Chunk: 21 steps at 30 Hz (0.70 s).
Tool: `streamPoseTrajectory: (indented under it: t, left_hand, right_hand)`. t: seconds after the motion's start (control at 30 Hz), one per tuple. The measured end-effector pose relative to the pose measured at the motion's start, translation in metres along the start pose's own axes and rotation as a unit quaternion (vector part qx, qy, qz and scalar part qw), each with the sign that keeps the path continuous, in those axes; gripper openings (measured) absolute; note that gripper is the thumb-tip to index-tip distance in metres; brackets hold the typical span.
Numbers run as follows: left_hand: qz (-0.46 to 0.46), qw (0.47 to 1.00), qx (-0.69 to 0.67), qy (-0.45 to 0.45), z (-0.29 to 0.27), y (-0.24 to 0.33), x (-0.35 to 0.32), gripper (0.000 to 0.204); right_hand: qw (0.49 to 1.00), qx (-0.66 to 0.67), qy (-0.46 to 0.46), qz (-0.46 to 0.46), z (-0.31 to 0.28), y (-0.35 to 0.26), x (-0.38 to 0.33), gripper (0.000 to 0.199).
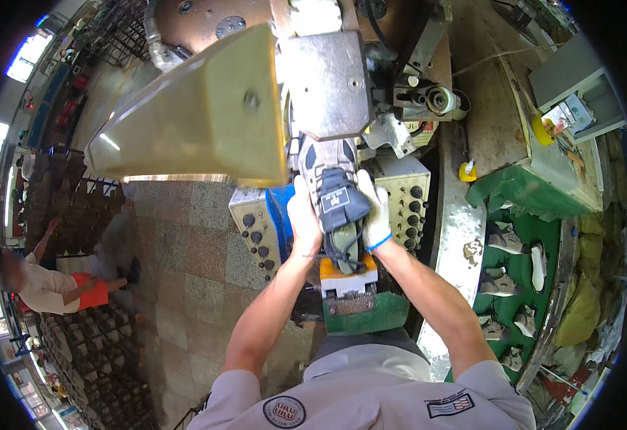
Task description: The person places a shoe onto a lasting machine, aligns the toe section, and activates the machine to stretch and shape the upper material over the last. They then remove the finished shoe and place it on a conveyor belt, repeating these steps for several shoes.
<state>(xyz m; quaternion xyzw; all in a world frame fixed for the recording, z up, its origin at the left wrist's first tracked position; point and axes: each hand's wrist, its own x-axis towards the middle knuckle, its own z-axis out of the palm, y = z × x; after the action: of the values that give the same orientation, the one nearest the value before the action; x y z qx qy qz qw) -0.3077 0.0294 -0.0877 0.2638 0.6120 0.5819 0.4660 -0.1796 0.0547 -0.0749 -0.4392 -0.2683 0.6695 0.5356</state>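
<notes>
- While the left hand (pixel 303 218) pressed along the near left side of the shoe (pixel 335 204), the gloved right hand (pixel 375 215) curved around its right side; together they had it held fast between them, fingers partly closed.
- Toe end foremost, the shoe sat right below a metal block (pixel 328 82), its heel by an orange pad (pixel 348 269).
- Left of and beyond the shoe, a big yellowish guard (pixel 199 115) jutted out, hiding part of the room.
- Knobbed control boxes (pixel 406 204) flanked the shoe.
- Well left of the shoe were another person (pixel 52 287) and racks (pixel 84 344) filled with dark objects, too small to tell.
- Right of the shoe, a green-lined shelf (pixel 524 258) held several pale shoes (pixel 499 283).
- Farther right, an open grey box (pixel 567 72) held papers (pixel 578 111).
</notes>
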Motion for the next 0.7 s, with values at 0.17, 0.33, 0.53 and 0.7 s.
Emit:
streamPoseTrajectory:
  t: [0.17,0.33,0.53,0.7]
  left_hand:
    - [0.078,0.994,0.036,0.066,-0.031,-0.037,-0.021,0.043]
    - [-0.039,0.948,0.274,0.156,-0.101,-0.144,-0.129,0.068]
    - [-0.134,0.924,0.305,0.189,-0.084,-0.216,-0.127,0.092]
    - [-0.100,0.950,0.233,0.183,-0.087,-0.209,-0.122,0.084]
  right_hand:
    - [0.989,-0.135,-0.014,-0.066,-0.069,0.026,0.015,0.041]
    - [0.987,-0.152,0.011,-0.059,-0.152,-0.014,-0.075,0.065]
    - [0.979,-0.155,0.111,-0.067,-0.182,-0.035,-0.128,0.053]
    - [0.988,-0.131,0.086,0.009,-0.182,-0.027,-0.131,0.052]
